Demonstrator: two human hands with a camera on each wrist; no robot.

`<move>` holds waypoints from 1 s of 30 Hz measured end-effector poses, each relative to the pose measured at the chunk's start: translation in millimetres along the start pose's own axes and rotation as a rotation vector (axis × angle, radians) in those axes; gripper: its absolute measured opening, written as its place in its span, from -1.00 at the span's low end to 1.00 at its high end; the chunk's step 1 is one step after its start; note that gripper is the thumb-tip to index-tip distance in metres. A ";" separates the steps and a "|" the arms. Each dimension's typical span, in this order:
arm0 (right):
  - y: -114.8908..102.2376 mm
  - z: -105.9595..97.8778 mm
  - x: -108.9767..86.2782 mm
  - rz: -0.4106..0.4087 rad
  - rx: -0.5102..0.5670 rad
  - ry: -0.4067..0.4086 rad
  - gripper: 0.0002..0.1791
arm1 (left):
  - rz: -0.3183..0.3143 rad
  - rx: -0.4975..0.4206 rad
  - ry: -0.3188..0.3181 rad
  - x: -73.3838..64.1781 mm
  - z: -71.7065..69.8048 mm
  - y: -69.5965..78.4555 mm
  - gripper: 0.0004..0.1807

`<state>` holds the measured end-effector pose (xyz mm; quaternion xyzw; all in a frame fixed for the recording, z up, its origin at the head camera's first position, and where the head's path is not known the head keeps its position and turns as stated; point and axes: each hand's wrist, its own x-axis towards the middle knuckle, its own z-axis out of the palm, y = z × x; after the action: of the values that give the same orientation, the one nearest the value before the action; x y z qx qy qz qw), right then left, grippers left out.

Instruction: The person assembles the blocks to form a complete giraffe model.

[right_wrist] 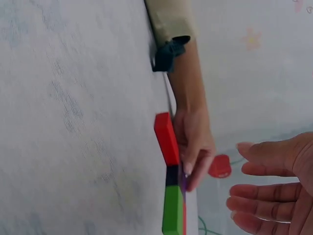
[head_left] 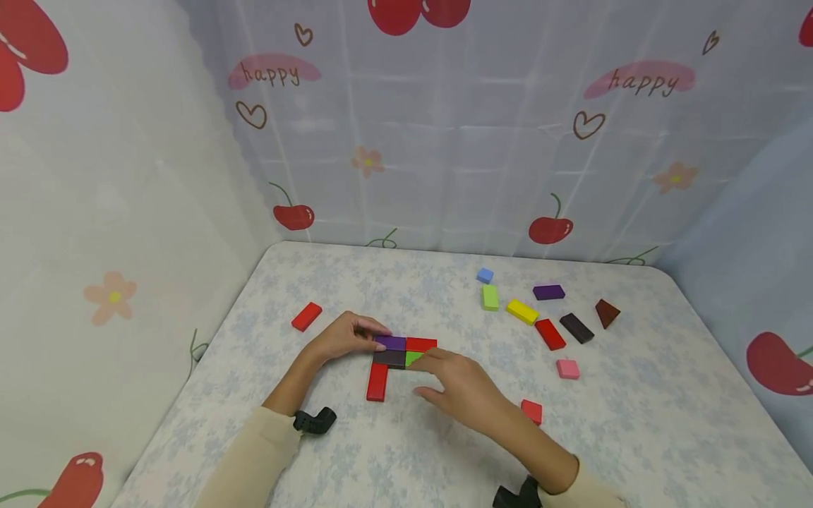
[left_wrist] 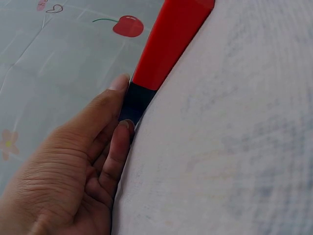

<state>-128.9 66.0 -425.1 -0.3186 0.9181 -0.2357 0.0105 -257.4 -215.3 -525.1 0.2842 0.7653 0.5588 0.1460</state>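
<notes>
My left hand (head_left: pixel 346 335) pinches the left end of a purple block (head_left: pixel 394 343) between thumb and fingers. To the right of this block lies a red block (head_left: pixel 422 343); on the near side are a black block (head_left: pixel 389 359) and a green block (head_left: pixel 412 358). Another red block (head_left: pixel 377 383) points toward me from the black one's left end. Over the green block's right part hovers my right hand (head_left: pixel 466 391), fingers extended and thumb apart, holding nothing. In the right wrist view its fingers (right_wrist: pixel 261 208) are spread and bare.
Far right on the table (head_left: pixel 635 402) lie loose blocks: blue (head_left: pixel 485 275), light green (head_left: pixel 490 297), yellow (head_left: pixel 522 312), purple (head_left: pixel 549 292), black (head_left: pixel 576 328), pink (head_left: pixel 568 369) and a brown triangle (head_left: pixel 607 313). One red block (head_left: pixel 307 317) lies left; another (head_left: pixel 531 411) is beside my right forearm.
</notes>
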 end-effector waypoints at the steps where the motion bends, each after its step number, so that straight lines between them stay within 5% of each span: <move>1: 4.9 -4.9 -2.5 0.006 0.005 0.013 -0.59 | 0.000 0.002 0.001 -0.3 0.0 0.1 -0.68; 16: 122.1 -66.6 -24.2 0.065 0.042 0.225 -0.58 | -0.010 0.016 0.013 -0.1 0.9 0.8 -0.68; 23: 168.2 -85.5 -37.6 0.254 0.072 0.245 -0.56 | -0.033 0.019 0.016 0.9 0.7 -0.6 -0.67; 30: 194.8 -86.0 -44.8 0.416 0.055 0.171 -0.53 | -0.041 -0.004 0.015 -5.2 3.8 24.8 -0.68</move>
<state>-220.8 262.7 -440.1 -0.1007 0.9548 -0.2796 -0.0104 -244.5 -210.3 -503.6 0.2641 0.7710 0.5592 0.1520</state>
